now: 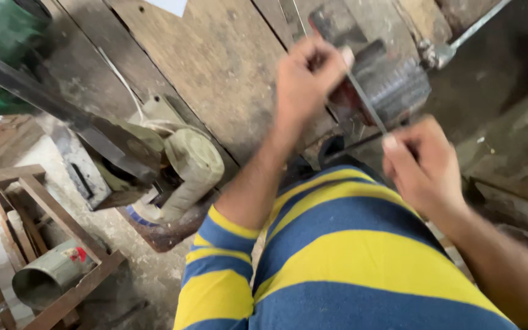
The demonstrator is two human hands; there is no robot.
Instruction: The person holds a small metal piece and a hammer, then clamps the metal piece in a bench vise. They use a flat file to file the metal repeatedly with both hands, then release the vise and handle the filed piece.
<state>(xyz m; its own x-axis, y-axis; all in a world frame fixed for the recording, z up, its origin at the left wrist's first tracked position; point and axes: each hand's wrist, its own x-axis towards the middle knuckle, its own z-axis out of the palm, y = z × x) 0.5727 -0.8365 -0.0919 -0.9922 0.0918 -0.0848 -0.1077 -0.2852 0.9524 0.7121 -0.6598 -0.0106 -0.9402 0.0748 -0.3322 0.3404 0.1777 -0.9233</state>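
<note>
Both hands, left [304, 79] and right [420, 165], hold a file [366, 104] over a seemingly empty vise [392, 85].

- Your table [215, 61] is made of rough, worn wooden planks with dark gaps between them
- On it in front of you sits a metal bench vise [386, 85], its handle bar [478, 27] sticking out to one side
- Near the table's edge to your left rests a pale green motor-like machine [184, 165], with a white cord [123, 85] running across the planks to it
- A bit of white paper [169, 6] lies at the far edge
</note>
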